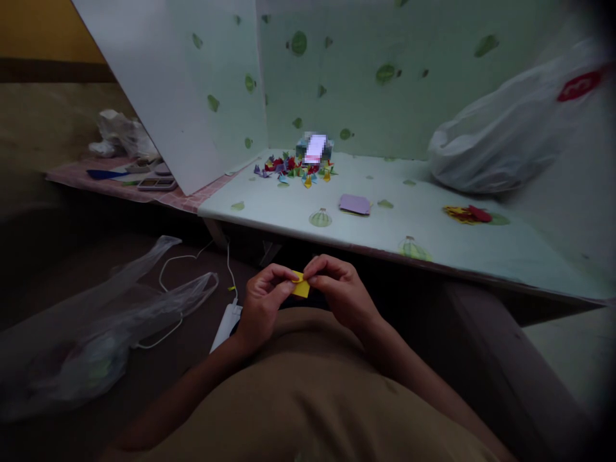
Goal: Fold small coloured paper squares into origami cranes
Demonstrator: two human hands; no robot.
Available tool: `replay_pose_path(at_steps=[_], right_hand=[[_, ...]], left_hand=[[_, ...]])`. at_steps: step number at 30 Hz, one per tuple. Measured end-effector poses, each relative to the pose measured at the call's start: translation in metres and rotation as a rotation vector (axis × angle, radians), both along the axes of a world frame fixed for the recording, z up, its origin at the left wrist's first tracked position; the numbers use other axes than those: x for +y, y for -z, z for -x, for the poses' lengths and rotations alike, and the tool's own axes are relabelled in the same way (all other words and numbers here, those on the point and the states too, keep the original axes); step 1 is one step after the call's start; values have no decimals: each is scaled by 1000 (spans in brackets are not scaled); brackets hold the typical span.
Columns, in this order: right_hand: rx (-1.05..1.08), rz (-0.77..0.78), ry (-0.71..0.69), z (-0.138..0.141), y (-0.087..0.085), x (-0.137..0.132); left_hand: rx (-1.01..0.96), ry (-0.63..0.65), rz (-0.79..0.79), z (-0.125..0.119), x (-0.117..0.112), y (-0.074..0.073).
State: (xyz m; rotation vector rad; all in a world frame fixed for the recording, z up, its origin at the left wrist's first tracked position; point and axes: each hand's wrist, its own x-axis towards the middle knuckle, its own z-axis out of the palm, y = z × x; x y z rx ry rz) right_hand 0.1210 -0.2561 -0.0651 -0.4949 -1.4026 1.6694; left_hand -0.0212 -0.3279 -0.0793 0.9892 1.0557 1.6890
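A small yellow piece of folded paper [301,288] is held between my two hands, just above my lap and in front of the table edge. My left hand [265,298] pinches its left side between thumb and fingers. At its upper right, the thumb and fingers of my right hand [342,290] are closed on it. On the table beyond lies a stack of square paper [355,204] with a purple sheet on top. Farther back, several small folded paper cranes [308,181] in many colours sit in a cluster.
A lit phone [315,147] leans behind the cranes. At the table's right are a full white plastic bag [495,128] and a red and yellow pile [466,214]. Clear plastic bags [101,346], a white cable and a power strip [226,326] lie low at left.
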Motion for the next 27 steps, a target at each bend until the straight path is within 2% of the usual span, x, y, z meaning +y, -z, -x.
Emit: replay_pose_path(at_steps=[6,13,19,23,27], right_hand=[[-25,-98,5,-2,1,1],[-41,-143,12,-3,2,1],[-121,-189,39,-5,-3,-1],[-102,-142,48,-4,-2,-1],[-17,-6,58,-1,1,0]], left_hand=[[-4,-2,19,-1,0,-1],[-2,5,22,-1,-1,-2],[101,-48,40,-2,-2,-9],[151,-57,59,-3,-2,-13],[193,-89,64,-4,-3,-15]])
